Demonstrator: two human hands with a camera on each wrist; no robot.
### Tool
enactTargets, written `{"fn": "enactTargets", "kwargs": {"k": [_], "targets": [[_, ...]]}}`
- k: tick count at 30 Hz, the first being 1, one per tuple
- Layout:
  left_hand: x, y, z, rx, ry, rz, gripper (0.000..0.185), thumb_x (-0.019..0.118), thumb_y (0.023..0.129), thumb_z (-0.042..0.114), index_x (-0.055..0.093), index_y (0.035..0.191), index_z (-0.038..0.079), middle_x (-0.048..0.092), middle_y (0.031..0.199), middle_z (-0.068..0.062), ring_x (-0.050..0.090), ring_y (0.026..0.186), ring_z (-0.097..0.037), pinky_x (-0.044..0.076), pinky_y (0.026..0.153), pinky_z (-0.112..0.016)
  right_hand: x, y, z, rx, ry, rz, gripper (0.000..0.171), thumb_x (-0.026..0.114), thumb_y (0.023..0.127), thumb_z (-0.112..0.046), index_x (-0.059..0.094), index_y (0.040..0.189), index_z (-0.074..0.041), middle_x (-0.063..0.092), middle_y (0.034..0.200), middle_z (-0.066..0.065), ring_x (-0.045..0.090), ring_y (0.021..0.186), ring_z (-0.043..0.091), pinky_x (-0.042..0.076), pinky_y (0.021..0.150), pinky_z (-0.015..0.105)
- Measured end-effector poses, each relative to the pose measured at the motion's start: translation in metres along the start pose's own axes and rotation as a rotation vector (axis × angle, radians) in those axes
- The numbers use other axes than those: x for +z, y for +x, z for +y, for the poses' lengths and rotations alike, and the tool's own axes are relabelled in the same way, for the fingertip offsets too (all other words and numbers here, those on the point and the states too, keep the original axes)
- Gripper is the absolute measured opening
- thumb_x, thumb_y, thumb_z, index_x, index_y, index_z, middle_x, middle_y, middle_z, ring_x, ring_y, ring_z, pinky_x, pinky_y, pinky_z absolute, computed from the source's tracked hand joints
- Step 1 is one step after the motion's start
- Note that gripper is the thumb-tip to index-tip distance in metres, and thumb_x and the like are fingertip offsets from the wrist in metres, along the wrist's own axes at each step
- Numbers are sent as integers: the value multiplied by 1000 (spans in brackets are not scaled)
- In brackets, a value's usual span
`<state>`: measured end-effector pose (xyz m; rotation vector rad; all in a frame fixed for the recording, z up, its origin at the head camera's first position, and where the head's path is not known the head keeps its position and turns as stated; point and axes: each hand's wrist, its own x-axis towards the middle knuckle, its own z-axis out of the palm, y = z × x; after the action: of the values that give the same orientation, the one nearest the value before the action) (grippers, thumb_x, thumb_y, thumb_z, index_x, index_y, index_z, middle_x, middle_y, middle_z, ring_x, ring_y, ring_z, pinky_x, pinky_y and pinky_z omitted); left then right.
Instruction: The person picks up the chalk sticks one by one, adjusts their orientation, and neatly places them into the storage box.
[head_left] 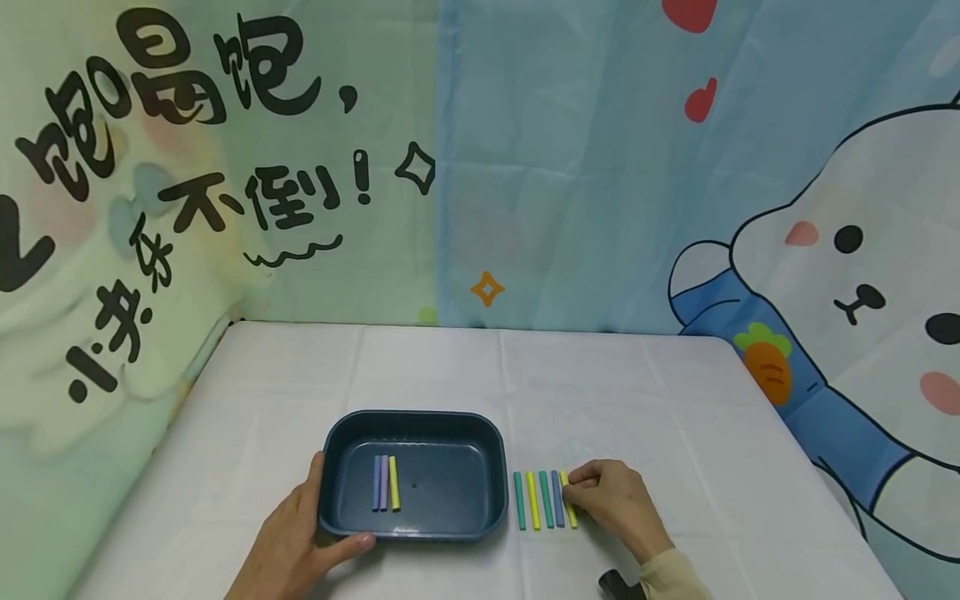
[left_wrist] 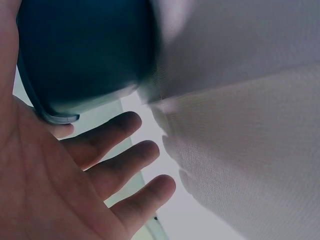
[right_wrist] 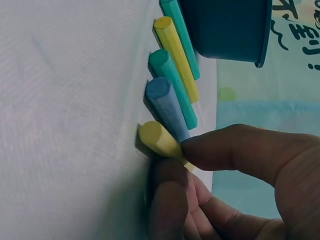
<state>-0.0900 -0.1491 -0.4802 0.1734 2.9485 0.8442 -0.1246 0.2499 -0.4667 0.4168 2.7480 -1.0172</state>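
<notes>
A dark blue tray (head_left: 453, 483) stands on the white-covered table, its front left corner held between the thumb and index finger of my left hand (head_left: 288, 533). In the left wrist view, the other fingers (left_wrist: 122, 165) stick out straight below the tray. Inside the tray, two purple-blue chalk sticks (head_left: 380, 483) and a yellow one (head_left: 394, 483) lie side by side. My right hand (head_left: 615, 504) pinches a yellow chalk stick (right_wrist: 157, 137) at the right end of a row. Beside it lie a blue chalk stick (right_wrist: 167, 102), two green ones (right_wrist: 172, 82) and another yellow one (right_wrist: 175, 52).
The row of chalk sits just right of the tray. A black object (head_left: 618, 585) shows by the right sleeve (head_left: 675, 575) at the front edge of the view. Printed cloth (head_left: 562, 167) hangs behind the table (head_left: 637, 392) and along its left side.
</notes>
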Motion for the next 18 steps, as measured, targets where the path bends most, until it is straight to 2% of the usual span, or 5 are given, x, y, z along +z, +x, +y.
{"fn": "enactTargets", "kwargs": {"k": [5, 12, 18], "targets": [[1, 0, -1, 9, -1, 9, 131, 74, 72, 76, 14, 160, 0, 53, 140, -26, 55, 123, -38, 46, 103, -55, -1, 3, 4, 9, 37, 8, 23, 77, 81, -20, 75, 97, -4, 71, 79, -2, 62, 71, 14, 51, 66, 32], [1, 1, 0, 4, -4, 5, 131, 73, 72, 78, 14, 160, 0, 53, 141, -26, 55, 123, -38, 46, 103, -55, -4, 8, 10, 74, 217, -6, 31, 75, 84, -21, 74, 105, 1, 70, 82, 3, 62, 71, 16, 52, 63, 29], [1, 1, 0, 20, -9, 16, 130, 74, 72, 75, 16, 160, -1, 54, 139, -26, 56, 121, -36, 47, 102, -53, -5, 11, 11, 103, 310, -22, 39, 76, 87, -23, 70, 112, 6, 70, 83, 7, 62, 71, 18, 52, 62, 30]]}}
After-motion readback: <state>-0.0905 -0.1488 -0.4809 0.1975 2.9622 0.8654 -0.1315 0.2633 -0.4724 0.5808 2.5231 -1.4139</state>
